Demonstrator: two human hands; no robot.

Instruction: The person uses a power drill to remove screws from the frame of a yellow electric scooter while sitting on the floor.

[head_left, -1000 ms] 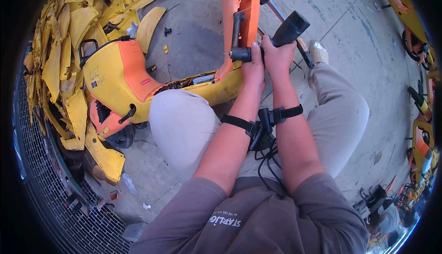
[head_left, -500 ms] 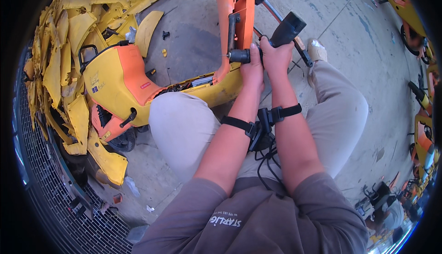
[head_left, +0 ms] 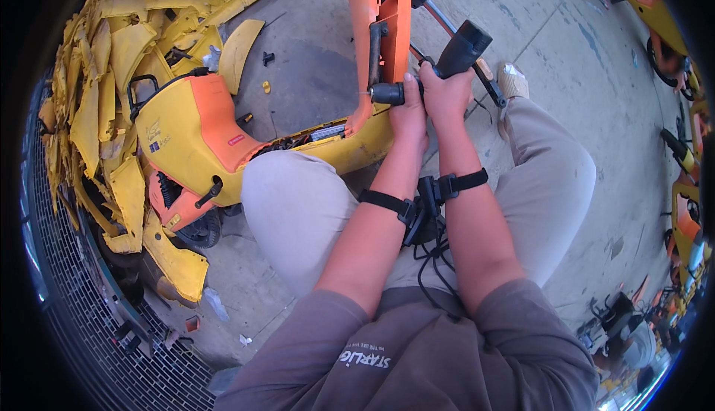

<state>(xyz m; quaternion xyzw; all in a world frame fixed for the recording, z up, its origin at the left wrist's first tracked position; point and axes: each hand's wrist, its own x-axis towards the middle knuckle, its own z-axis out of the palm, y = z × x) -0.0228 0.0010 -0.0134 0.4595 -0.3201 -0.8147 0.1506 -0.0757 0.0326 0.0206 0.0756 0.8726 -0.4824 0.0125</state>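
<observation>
A black power drill [head_left: 463, 48] is held in both my hands, its chuck [head_left: 386, 94] pointing left at the orange front panel [head_left: 363, 46] of a scooter. The thin bit's tip is at or very near the panel's edge; I cannot tell if it touches. My left hand [head_left: 408, 117] is closed around the drill just behind the chuck, thumb up. My right hand [head_left: 447, 97] wraps the grip, below the wide black end. The scooter's yellow and orange body [head_left: 179, 120] lies at the left, against my left knee, with wiring showing in its open floor channel.
A heap of broken yellow panels [head_left: 112, 61] fills the far left, beside a dark metal grating [head_left: 82, 314]. Small black and yellow bits [head_left: 267, 86] lie on the concrete floor. More yellow scooters [head_left: 648, 9] stand along the right edge. Black cables [head_left: 436, 251] hang between my forearms.
The drill and both hands stay almost in place, with only a very slight shift. The scooter holds its position.
</observation>
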